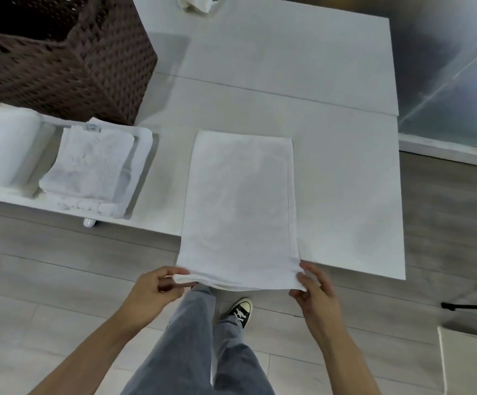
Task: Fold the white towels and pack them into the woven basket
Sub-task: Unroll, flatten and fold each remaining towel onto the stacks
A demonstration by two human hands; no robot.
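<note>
Both hands pinch the near corners of a white towel [238,201] — the left hand [153,289] grips the near-left corner between thumb and fingers, the right hand [314,286] grips the near-right one. That towel lies long and narrow on the worktop [345,166], already folded at least once lengthwise, its near end hanging just past the worktop's front edge. It looks midway through folding: the next fold would probably carry the held end over toward the far end.

Left of this towel, on a lower white surface, sits a small folded towel [89,163] on top of another, and farther left a thicker folded towel [0,146] — these seem finished but not yet packed. Beyond them, to the far left of the towel in hand, stands the dark woven basket [89,61]; its inside is too dark to tell whether anything is in it. Past the towel's far end, a crumpled white cloth [196,2] waits at the worktop's back edge, likely still to be folded.
</note>
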